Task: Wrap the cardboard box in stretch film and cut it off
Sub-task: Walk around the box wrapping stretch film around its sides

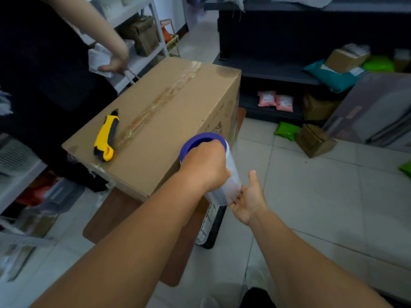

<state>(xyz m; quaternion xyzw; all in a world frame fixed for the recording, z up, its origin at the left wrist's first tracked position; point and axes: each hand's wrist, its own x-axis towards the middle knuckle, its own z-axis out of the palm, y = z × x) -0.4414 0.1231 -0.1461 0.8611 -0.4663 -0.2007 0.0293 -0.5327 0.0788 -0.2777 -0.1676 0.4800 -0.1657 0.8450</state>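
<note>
A large brown cardboard box [169, 112], taped along its top, stands on a low brown table [115, 216]. A yellow and black utility knife [106, 135] lies on the box's near left corner. The stretch film roll [229, 172], clear film on a blue core, is held upright by the box's near right corner. My left hand [205, 165] grips its upper end, fingers in the blue core. My right hand [249, 200] holds the lower end from beneath. Clear film runs from the roll onto the box's right side.
Another person in dark clothes stands at the left; their hand [115, 63] holds white paper near the box's far left edge. Small boxes [314, 140], pink, green and teal parcels lie on the tiled floor and dark shelf at the right. White shelving stands at the left.
</note>
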